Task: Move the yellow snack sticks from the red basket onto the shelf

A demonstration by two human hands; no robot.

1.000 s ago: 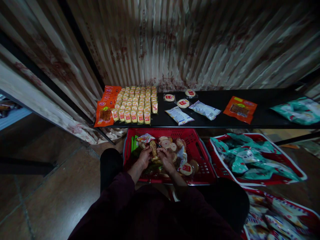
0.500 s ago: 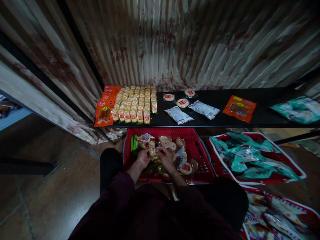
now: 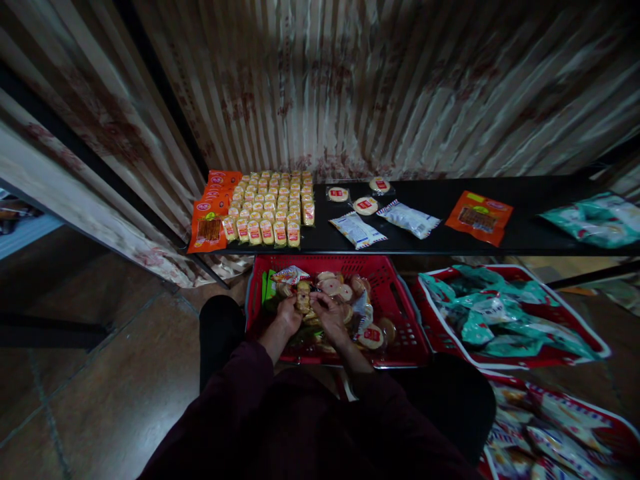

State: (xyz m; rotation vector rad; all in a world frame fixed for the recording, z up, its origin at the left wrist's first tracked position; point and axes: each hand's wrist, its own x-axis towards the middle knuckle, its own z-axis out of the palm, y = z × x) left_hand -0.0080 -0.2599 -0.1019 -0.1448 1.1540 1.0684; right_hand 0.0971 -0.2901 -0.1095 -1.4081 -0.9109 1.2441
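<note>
Above the red basket [image 3: 400, 333], my left hand [image 3: 287, 316] is closed on a small wrapped biscuit pack [image 3: 303, 297], gripping its left side. My right hand [image 3: 329, 316] has its fingers at the pack's right edge, thumb and fingertips pressed together on it. Round wrapped biscuits [image 3: 372, 337], a white packet and green packets lie in the basket around both hands. On the black shelf [image 3: 430, 187] beyond, similar yellow packs [image 3: 267, 232] stand in tight rows beside orange packets [image 3: 207, 230].
The shelf also carries three round biscuits [image 3: 365, 205], two white packets [image 3: 409, 219], an orange packet [image 3: 479, 217] and a teal packet [image 3: 595, 219]. Right of my basket are a basket of teal packets [image 3: 500, 310] and, nearer, one of white packets [image 3: 565, 433].
The biscuit pack between my hands has turned and tilted, so its pale label face no longer shows. Both hands have barely shifted.
</note>
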